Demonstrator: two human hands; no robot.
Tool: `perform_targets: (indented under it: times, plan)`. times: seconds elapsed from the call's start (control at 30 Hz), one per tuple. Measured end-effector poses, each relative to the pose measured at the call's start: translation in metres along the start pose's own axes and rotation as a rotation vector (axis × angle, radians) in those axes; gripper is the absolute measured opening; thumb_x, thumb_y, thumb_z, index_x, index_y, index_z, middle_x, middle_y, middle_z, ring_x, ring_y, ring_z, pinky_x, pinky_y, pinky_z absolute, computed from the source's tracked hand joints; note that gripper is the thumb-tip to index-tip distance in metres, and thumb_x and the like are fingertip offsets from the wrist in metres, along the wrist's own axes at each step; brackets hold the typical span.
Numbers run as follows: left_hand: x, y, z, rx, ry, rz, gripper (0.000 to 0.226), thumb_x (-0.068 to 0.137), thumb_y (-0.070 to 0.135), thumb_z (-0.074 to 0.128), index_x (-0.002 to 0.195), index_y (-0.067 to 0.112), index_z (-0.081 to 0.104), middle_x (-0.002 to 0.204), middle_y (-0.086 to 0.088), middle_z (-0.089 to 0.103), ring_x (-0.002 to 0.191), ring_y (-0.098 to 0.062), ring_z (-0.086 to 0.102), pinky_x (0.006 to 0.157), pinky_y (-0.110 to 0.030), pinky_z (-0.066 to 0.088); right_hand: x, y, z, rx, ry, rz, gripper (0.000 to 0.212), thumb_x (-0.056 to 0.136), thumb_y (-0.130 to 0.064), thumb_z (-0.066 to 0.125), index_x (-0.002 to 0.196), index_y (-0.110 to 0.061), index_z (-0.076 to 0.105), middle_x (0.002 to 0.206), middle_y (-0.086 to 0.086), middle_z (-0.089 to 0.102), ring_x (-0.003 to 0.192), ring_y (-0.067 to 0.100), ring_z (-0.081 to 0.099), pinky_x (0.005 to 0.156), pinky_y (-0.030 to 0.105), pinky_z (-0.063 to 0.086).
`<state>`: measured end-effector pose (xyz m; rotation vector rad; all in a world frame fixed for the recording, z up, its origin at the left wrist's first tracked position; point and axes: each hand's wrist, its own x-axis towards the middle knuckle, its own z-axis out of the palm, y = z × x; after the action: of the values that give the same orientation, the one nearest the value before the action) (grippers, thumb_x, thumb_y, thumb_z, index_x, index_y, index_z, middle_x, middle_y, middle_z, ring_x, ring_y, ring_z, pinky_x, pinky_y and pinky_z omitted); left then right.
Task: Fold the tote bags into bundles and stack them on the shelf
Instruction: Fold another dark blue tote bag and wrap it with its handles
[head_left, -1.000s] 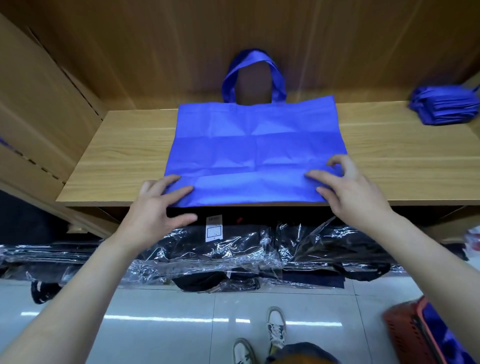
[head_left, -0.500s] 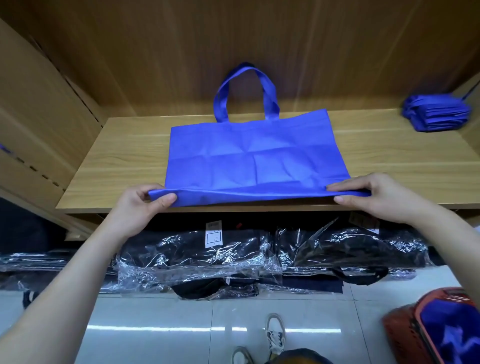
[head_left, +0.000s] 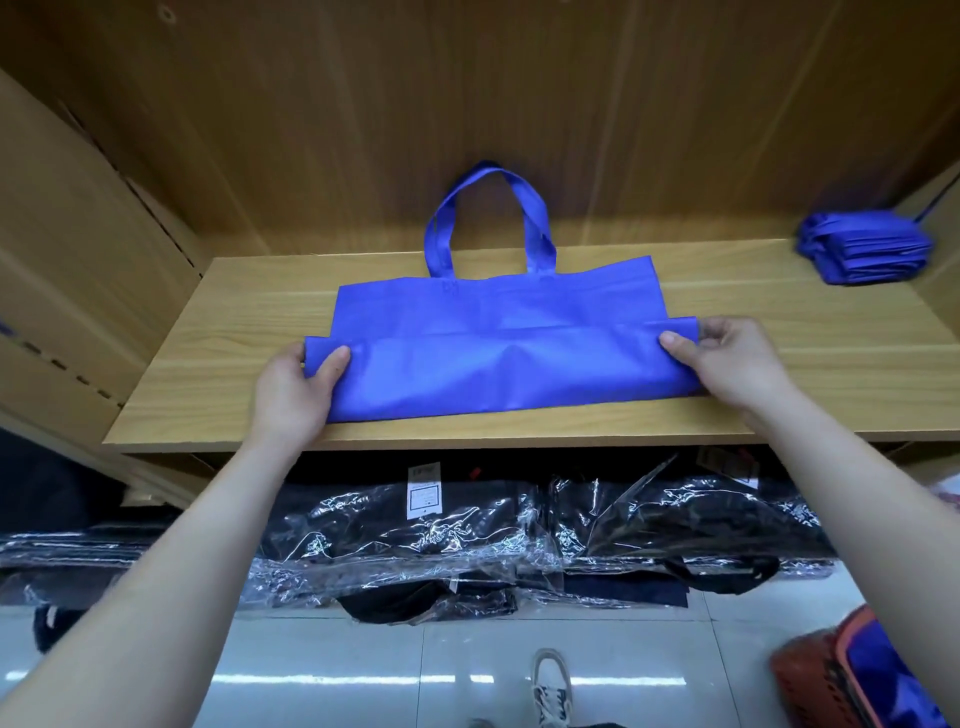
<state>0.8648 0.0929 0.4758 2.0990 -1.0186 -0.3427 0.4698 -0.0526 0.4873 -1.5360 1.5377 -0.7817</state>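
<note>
Wood-panelled shelving filled the view, with a pale shelf (head_left: 223, 364) running across it. On that shelf, the left hand (head_left: 291, 395) pinched one corner of a blue tote bag (head_left: 493, 306), thumb (head_left: 335, 358) lying on top of the cloth and the other fingers hidden beneath it. The right hand (head_left: 727, 364) pinched the opposite corner the same way, thumb on top, remaining fingers curled behind the edge.

Between the two thumbs stretched a folded flap (head_left: 509, 374), the bag's bottom part turned up over its lower half; its ends jutted just past the bag's sides. Beyond the fingers the rest of the bag lay flat, and its two handles (head_left: 488, 218) rose against the back panel (head_left: 519, 104). Well out past the right hand, at the shelf's far corner, sat a stack of folded blue bags (head_left: 865, 249).

Below the wrists, under the shelf, lay plastic-wrapped dark goods (head_left: 467, 535). Nearer the viewer were a glossy tiled floor (head_left: 322, 670), one shoe (head_left: 550, 686), and an orange basket (head_left: 810, 675) holding blue cloth.
</note>
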Motion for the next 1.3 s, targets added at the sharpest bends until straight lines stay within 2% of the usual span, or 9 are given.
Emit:
perform_targets:
  times: [0.23, 0.4, 0.53, 0.67, 0.8, 0.93, 1.03, 1.13, 1.3]
  plan:
    - [0.002, 0.005, 0.004, 0.576, -0.023, -0.041, 0.051, 0.094, 0.060, 0.040, 0.083, 0.011, 0.047, 0.095, -0.021, 0.064, 0.088, -0.039, 0.058, 0.070, -0.039, 0.042, 0.000, -0.008, 0.020, -0.630, 0.131, 0.026, 0.044, 0.092, -0.044, 0.056, 0.067, -0.009, 0.051, 0.072, 0.012, 0.059, 0.081, 0.037, 0.058, 0.061, 0.035, 0.037]
    - [0.004, 0.009, 0.002, 0.619, -0.002, -0.125, 0.051, 0.090, 0.062, 0.047, 0.090, 0.012, 0.052, 0.097, -0.016, 0.065, 0.092, -0.038, 0.059, 0.070, -0.038, 0.042, -0.010, -0.009, 0.031, -0.744, 0.249, -0.034, 0.034, 0.095, -0.043, 0.051, 0.099, -0.009, 0.054, 0.097, 0.022, 0.064, 0.093, 0.043, 0.060, 0.069, 0.038, 0.036]
    - [0.003, -0.001, 0.004, 0.434, 0.154, 0.345, 0.024, 0.085, 0.024, 0.070, 0.106, 0.015, 0.062, 0.103, -0.011, 0.060, 0.100, -0.038, 0.055, 0.078, -0.048, 0.049, -0.018, 0.001, 0.037, -0.649, 0.357, -0.211, 0.043, 0.091, -0.028, 0.061, 0.129, -0.016, 0.045, 0.117, 0.020, 0.049, 0.098, 0.044, 0.055, 0.077, 0.048, 0.043]
    - [0.006, -0.013, 0.005, 0.269, -0.167, 0.556, 0.020, 0.093, 0.019, 0.062, 0.111, 0.017, 0.070, 0.121, 0.000, 0.066, 0.117, -0.025, 0.059, 0.099, -0.034, 0.045, -0.009, 0.011, 0.034, -0.719, 0.146, -0.603, 0.042, 0.081, 0.001, 0.058, 0.119, -0.016, 0.063, 0.129, 0.012, 0.056, 0.111, 0.038, 0.055, 0.087, 0.050, 0.047]
    - [-0.004, -0.024, -0.012, 0.459, -0.510, 0.558, 0.091, 0.075, 0.072, 0.057, 0.150, 0.027, 0.031, 0.154, 0.015, 0.021, 0.146, -0.007, 0.014, 0.119, -0.027, 0.011, -0.014, 0.016, 0.008, -0.764, -0.325, -0.599, 0.072, 0.087, -0.065, 0.033, 0.141, -0.020, 0.049, 0.150, -0.005, 0.039, 0.142, 0.015, 0.034, 0.118, 0.035, 0.024]
    - [-0.015, -0.032, -0.022, 0.488, -0.478, 0.660, 0.089, 0.075, 0.044, 0.078, 0.149, 0.025, 0.032, 0.155, 0.006, 0.025, 0.146, -0.014, 0.022, 0.118, -0.021, 0.011, -0.019, 0.018, -0.010, -0.946, -0.446, -0.666, 0.107, 0.065, -0.092, 0.026, 0.152, -0.029, 0.019, 0.154, -0.017, 0.008, 0.143, -0.001, 0.006, 0.117, 0.020, 0.003]
    - [-0.019, -0.033, -0.029, 0.313, -0.465, 0.599, 0.070, 0.078, 0.014, 0.080, 0.137, 0.032, 0.047, 0.144, 0.021, 0.039, 0.139, -0.005, 0.033, 0.114, -0.010, 0.014, -0.021, 0.019, -0.017, -0.853, -0.475, -0.653, 0.095, 0.072, -0.081, 0.051, 0.149, -0.032, 0.028, 0.154, -0.018, 0.019, 0.144, 0.000, 0.016, 0.115, 0.013, 0.006]
    - [-0.026, -0.028, -0.038, -0.014, -0.427, 0.298, 0.068, 0.081, -0.015, 0.063, 0.102, 0.049, 0.069, 0.108, 0.041, 0.060, 0.118, 0.013, 0.050, 0.103, -0.003, 0.030, -0.027, 0.014, -0.021, -0.531, -0.485, -0.516, 0.059, 0.080, -0.027, 0.078, 0.133, -0.031, 0.054, 0.143, -0.014, 0.046, 0.136, -0.001, 0.036, 0.111, 0.006, 0.017]
    - [-0.030, -0.016, -0.027, -0.197, -0.229, -0.011, 0.023, 0.093, 0.012, 0.062, 0.078, 0.027, 0.073, 0.072, 0.020, 0.070, 0.086, -0.008, 0.062, 0.082, -0.028, 0.045, -0.030, 0.003, -0.022, -0.129, -0.344, -0.270, 0.024, 0.082, -0.005, 0.074, 0.090, -0.028, 0.074, 0.085, -0.018, 0.074, 0.077, -0.010, 0.062, 0.075, 0.003, 0.044]
